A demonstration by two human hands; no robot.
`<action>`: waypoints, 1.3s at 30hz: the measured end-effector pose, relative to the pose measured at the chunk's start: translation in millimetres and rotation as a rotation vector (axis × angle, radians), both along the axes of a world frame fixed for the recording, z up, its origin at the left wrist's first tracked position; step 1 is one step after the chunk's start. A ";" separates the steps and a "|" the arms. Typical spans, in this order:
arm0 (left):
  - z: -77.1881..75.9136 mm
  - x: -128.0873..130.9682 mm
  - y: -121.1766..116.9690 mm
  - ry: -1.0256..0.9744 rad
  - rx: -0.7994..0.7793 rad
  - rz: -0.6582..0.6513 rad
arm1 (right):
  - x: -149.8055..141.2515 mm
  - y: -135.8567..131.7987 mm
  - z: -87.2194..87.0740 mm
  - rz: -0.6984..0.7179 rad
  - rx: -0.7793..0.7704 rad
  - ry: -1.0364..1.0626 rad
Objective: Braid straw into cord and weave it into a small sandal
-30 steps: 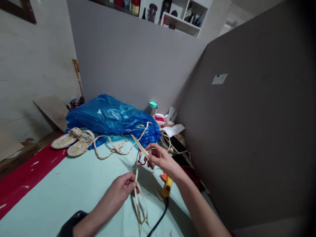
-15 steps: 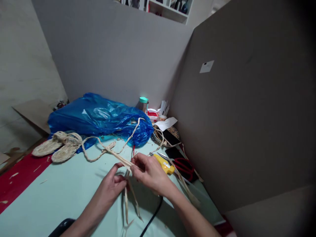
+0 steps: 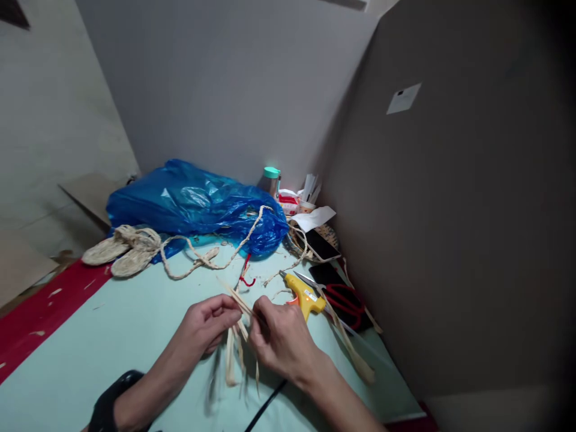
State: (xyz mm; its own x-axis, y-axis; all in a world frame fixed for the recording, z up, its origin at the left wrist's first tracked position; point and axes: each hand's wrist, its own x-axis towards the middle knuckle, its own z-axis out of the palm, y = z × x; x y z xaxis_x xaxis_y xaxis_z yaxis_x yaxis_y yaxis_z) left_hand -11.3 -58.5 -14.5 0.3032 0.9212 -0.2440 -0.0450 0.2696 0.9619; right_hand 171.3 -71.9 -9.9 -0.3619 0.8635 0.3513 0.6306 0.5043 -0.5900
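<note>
Pale straw-like strands (image 3: 231, 354) pass between my two hands, and their loose ends hang down below the fingers. My left hand (image 3: 209, 324) is closed, thumb and fingertips pinching the strands. Just to its right, my right hand (image 3: 283, 336) grips the same bundle, its fingers curled over and partly hiding it. Short ends point up and left between the hands. Behind my right hand lies a yellow glue gun (image 3: 305, 295). Red-handled scissors (image 3: 344, 300) lie beside it on a dark flat object.
A blue plastic bag (image 3: 193, 201) fills the back of the table. Small woven straw slippers (image 3: 135, 255) and a braided cord (image 3: 180, 273) lie before it. At the back right are a green-lidded bottle (image 3: 272, 180) and a phone (image 3: 321, 245). Grey partitions (image 3: 225, 90) enclose the table.
My view has shifted, moving the table things rightward and slightly up. The strands' upper part no longer stretches toward the slippers; short ends now stick out between my closed hands.
</note>
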 end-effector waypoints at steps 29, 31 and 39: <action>2.1 0.7 8.3 0.165 0.200 -0.005 | -4.4 6.5 -2.6 -0.047 -0.069 0.072; -4.7 -1.2 10.4 0.203 0.218 -0.009 | -4.3 7.0 -4.1 -0.066 -0.049 0.070; -15.8 -3.8 15.1 0.274 0.190 0.012 | -2.9 10.3 -6.2 -0.085 0.047 0.024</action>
State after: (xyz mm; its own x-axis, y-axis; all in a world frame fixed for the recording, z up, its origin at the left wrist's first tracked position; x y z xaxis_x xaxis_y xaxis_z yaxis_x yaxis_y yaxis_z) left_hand -15.0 -43.4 -30.2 0.2389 0.9612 -0.1382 0.2201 0.0850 0.9718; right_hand 168.3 -61.6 -16.2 -0.2788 0.8730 0.4002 0.6583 0.4771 -0.5822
